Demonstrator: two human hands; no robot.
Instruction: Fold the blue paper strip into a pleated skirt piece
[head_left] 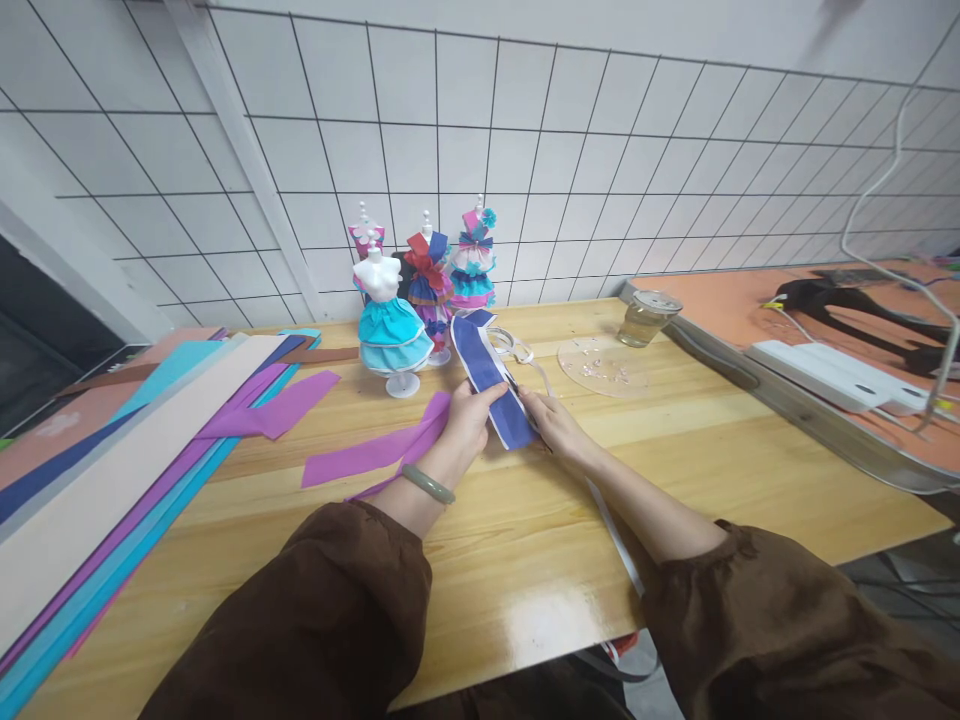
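My left hand (pixel 466 422) is closed on a dark blue fabric strip (pixel 480 358) with white edging, thumb on top. The strip is held tilted above the table. At its right edge my right hand (pixel 556 425) is closed, and a slim dark thing shows at its fingers, too small to make out. Behind the strip lies a loop of white ribbon (pixel 516 346). A purple fabric strip (pixel 367 460) lies by my left wrist, partly under it. Farther back stands a white dress form (pixel 379 275) in a turquoise tiered skirt (pixel 394 335).
Several dressed forms (pixel 474 255) stand against the tiled wall. Long coloured fabric strips (pixel 150 460) are piled at left. Right of my hands are a clear round dish (pixel 600 372) with tiny pieces and a lidded glass cup (pixel 646 320). White power strips (pixel 817 375) lie farther right.
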